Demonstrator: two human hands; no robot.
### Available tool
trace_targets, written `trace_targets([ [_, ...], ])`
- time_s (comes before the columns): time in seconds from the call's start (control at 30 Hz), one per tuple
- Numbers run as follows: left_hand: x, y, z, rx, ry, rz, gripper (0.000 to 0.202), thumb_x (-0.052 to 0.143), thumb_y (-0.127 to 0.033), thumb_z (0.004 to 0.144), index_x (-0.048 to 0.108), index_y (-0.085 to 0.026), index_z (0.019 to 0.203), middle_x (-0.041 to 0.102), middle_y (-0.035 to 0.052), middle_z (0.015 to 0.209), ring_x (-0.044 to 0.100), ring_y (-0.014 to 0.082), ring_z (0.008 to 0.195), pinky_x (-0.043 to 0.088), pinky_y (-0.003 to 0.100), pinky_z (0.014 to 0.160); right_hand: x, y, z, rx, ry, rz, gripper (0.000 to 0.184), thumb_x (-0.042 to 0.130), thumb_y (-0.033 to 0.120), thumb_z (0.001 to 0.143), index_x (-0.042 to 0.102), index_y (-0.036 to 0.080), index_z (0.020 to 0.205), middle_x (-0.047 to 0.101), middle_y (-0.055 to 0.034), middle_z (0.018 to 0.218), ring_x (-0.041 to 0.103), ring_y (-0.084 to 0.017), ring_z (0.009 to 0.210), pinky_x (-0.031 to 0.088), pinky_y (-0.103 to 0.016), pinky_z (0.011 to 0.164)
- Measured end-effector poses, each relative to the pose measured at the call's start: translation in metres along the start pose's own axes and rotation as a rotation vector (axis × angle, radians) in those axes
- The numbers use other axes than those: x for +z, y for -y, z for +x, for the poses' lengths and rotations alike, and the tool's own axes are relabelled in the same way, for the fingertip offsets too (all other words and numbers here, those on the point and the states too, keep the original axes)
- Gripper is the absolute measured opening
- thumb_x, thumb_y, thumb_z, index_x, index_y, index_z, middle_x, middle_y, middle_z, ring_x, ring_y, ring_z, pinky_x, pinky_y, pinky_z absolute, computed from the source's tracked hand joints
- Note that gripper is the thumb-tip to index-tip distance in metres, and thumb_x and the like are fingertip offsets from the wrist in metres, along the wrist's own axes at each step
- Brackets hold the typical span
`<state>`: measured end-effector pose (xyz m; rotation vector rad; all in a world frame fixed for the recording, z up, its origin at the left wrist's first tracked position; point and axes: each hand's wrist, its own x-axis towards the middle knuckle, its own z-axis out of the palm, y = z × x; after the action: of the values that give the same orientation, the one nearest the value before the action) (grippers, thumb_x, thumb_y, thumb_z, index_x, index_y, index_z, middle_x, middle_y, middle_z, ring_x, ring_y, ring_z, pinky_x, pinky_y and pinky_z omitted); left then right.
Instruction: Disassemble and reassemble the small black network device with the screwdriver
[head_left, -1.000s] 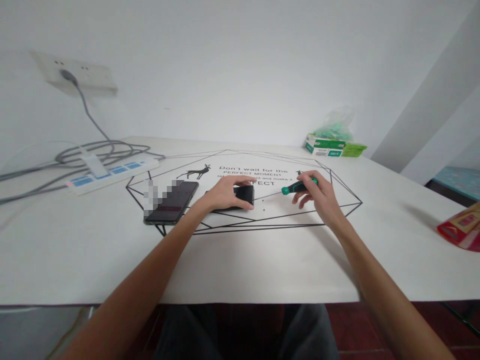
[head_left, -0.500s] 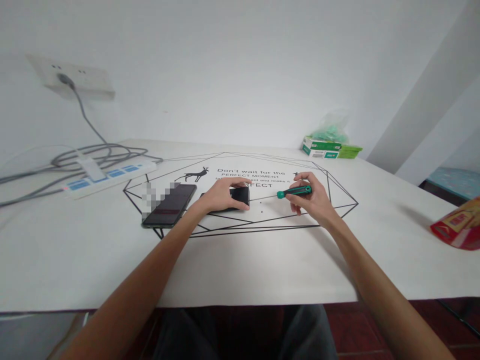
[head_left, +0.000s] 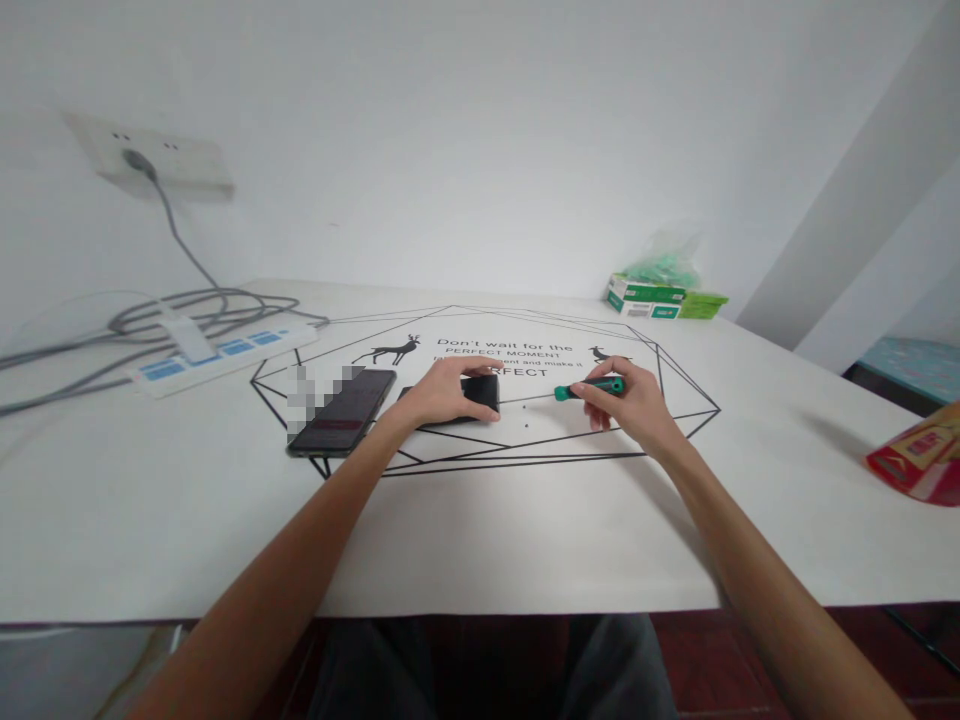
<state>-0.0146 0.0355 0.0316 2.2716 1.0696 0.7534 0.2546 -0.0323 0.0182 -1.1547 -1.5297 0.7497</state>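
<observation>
My left hand (head_left: 442, 391) grips a small black box-like object (head_left: 482, 391) from above, thumb on its near side and fingers on the far side. Part of that object is hidden under the hand. My right hand (head_left: 626, 400) is closed around the green-and-black handle of a screwdriver (head_left: 592, 388). Its thin shaft points left, with the tip at the right end of the black object. Two tiny dark specks, perhaps screws (head_left: 525, 416), lie on the table just below the shaft. A dark smartphone (head_left: 345, 415) lies flat to the left of my left hand.
On the left of the white table (head_left: 525, 540) lie a power strip (head_left: 225, 355) and coiled grey cables (head_left: 165, 310). Green-and-white boxes (head_left: 645, 297) with a plastic bag (head_left: 664, 262) stand at the back right. A red packet (head_left: 919, 460) sits at the right edge.
Fingers of my right hand have shifted on the screwdriver handle, the index finger now lying lower along it. My left hand and the black object stay in place; the view has moved slightly.
</observation>
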Motion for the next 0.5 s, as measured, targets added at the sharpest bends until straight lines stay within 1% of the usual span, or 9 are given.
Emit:
trace_targets([
  [0.07, 0.000, 0.001, 0.000, 0.006, 0.007, 0.002, 0.074, 0.088, -0.033, 0.053, 0.065, -0.020, 0.122, 0.070, 0.0095, 0.120, 0.063, 0.0285, 0.115, 0.046, 0.041, 0.103, 0.001, -0.001, 0.000, -0.004, -0.025, -0.107, 0.042, 0.067, 0.058, 0.080, 0.052, 0.019, 0.074, 0.058, 0.0018, 0.047, 0.054, -0.012, 0.037, 0.040, -0.023, 0.037],
  [0.1, 0.000, 0.002, 0.000, 0.006, 0.011, 0.001, 0.074, 0.088, -0.033, 0.053, 0.065, -0.020, 0.123, 0.070, 0.0096, 0.120, 0.063, 0.0285, 0.115, 0.046, 0.041, 0.103, 0.001, -0.001, -0.001, -0.005, -0.017, -0.135, 0.042, 0.064, 0.059, 0.082, 0.052, 0.019, 0.076, 0.056, 0.0028, 0.046, 0.053, -0.012, 0.036, 0.040, -0.023, 0.037],
  [0.17, 0.000, 0.004, 0.000, -0.003, 0.015, -0.009, 0.075, 0.088, -0.032, 0.052, 0.065, -0.020, 0.123, 0.070, 0.0102, 0.120, 0.062, 0.0284, 0.116, 0.046, 0.041, 0.103, 0.002, -0.001, -0.001, -0.006, 0.029, -0.094, 0.041, 0.064, 0.058, 0.081, 0.051, 0.021, 0.089, 0.056, 0.0059, 0.050, 0.053, -0.012, 0.036, 0.041, -0.023, 0.037],
  [0.2, -0.001, 0.005, 0.000, -0.008, 0.016, -0.015, 0.075, 0.088, -0.032, 0.052, 0.065, -0.020, 0.123, 0.069, 0.0106, 0.121, 0.062, 0.0283, 0.116, 0.046, 0.041, 0.103, 0.002, -0.001, -0.002, -0.005, 0.059, -0.040, 0.043, 0.068, 0.056, 0.079, 0.048, 0.023, 0.096, 0.057, 0.0075, 0.054, 0.053, -0.012, 0.037, 0.042, -0.024, 0.037],
  [0.23, -0.001, 0.006, 0.001, -0.013, 0.017, -0.020, 0.075, 0.088, -0.032, 0.053, 0.065, -0.019, 0.123, 0.069, 0.0110, 0.122, 0.062, 0.0281, 0.116, 0.045, 0.041, 0.104, 0.002, -0.001, -0.002, 0.000, 0.088, 0.014, 0.046, 0.072, 0.054, 0.076, 0.045, 0.024, 0.099, 0.057, 0.0087, 0.055, 0.053, -0.012, 0.037, 0.043, -0.024, 0.037],
  [0.3, 0.000, 0.009, 0.001, -0.018, 0.016, -0.021, 0.075, 0.088, -0.032, 0.052, 0.065, -0.018, 0.123, 0.068, 0.0117, 0.123, 0.062, 0.0279, 0.116, 0.045, 0.040, 0.104, 0.002, -0.001, -0.001, 0.014, 0.130, 0.069, 0.047, 0.076, 0.050, 0.073, 0.044, 0.024, 0.094, 0.057, 0.0087, 0.054, 0.054, -0.013, 0.039, 0.045, -0.025, 0.038],
  [0.37, 0.003, 0.014, 0.002, -0.018, 0.027, -0.012, 0.078, 0.088, -0.033, 0.051, 0.064, -0.017, 0.124, 0.068, 0.0120, 0.122, 0.062, 0.0284, 0.116, 0.044, 0.040, 0.104, 0.002, -0.003, -0.001, 0.036, 0.130, 0.032, 0.042, 0.075, 0.051, 0.073, 0.047, 0.022, 0.085, 0.057, 0.0062, 0.051, 0.056, -0.014, 0.040, 0.044, -0.025, 0.038],
  [0.43, 0.007, 0.018, 0.002, -0.014, 0.042, -0.002, 0.080, 0.088, -0.035, 0.050, 0.064, -0.017, 0.125, 0.069, 0.0116, 0.121, 0.062, 0.0290, 0.116, 0.044, 0.041, 0.104, 0.001, -0.006, 0.000, 0.054, 0.106, -0.081, 0.041, 0.070, 0.056, 0.077, 0.049, 0.021, 0.076, 0.058, 0.0033, 0.051, 0.056, -0.014, 0.038, 0.042, -0.024, 0.036],
  [0.5, 0.011, 0.023, 0.002, -0.002, 0.057, 0.010, 0.081, 0.088, -0.037, 0.051, 0.064, -0.017, 0.126, 0.069, 0.0111, 0.119, 0.062, 0.0294, 0.115, 0.043, 0.041, 0.104, 0.000, -0.010, 0.001, 0.059, 0.106, -0.220, 0.042, 0.062, 0.060, 0.081, 0.050, 0.020, 0.072, 0.055, 0.0037, 0.048, 0.049, -0.011, 0.033, 0.036, -0.023, 0.034],
])
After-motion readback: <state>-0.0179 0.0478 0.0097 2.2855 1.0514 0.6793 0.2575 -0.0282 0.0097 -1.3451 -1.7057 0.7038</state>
